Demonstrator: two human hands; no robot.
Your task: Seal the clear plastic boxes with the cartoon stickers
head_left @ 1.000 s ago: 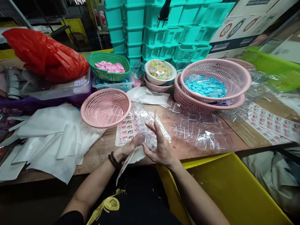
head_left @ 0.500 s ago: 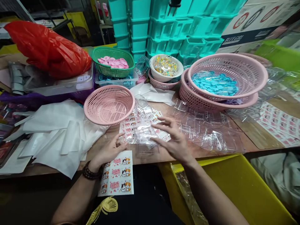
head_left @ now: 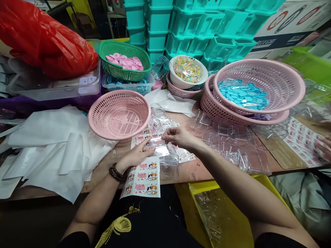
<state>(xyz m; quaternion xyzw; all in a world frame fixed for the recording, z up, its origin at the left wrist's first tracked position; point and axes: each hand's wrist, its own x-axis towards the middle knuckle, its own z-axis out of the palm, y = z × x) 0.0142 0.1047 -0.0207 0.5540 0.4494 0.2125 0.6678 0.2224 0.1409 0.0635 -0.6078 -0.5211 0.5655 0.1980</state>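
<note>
My left hand point(head_left: 137, 154) and my right hand point(head_left: 178, 136) meet over a stack of clear plastic cases point(head_left: 165, 156) at the table's near edge. Both pinch a small clear case point(head_left: 156, 141) between them, fingers curled on it. A sticker sheet with cartoon cats point(head_left: 142, 177) lies under my left wrist and hangs over the edge. More sticker sheets point(head_left: 141, 137) lie flat beneath the cases.
An empty pink basket point(head_left: 119, 114) sits just beyond my hands. Behind stand a green basket of pink pieces point(head_left: 124, 63), a white bowl of wrapped items point(head_left: 188, 70) and stacked pink baskets holding blue pieces point(head_left: 243, 94). White sheets point(head_left: 57, 144) cover the left; a yellow bin point(head_left: 232, 213) sits below.
A second ago both hands held clear cases up near my body. The cases went down onto the table, a sticker sheet came to rest at the edge, and both hands now pinch one small case.
</note>
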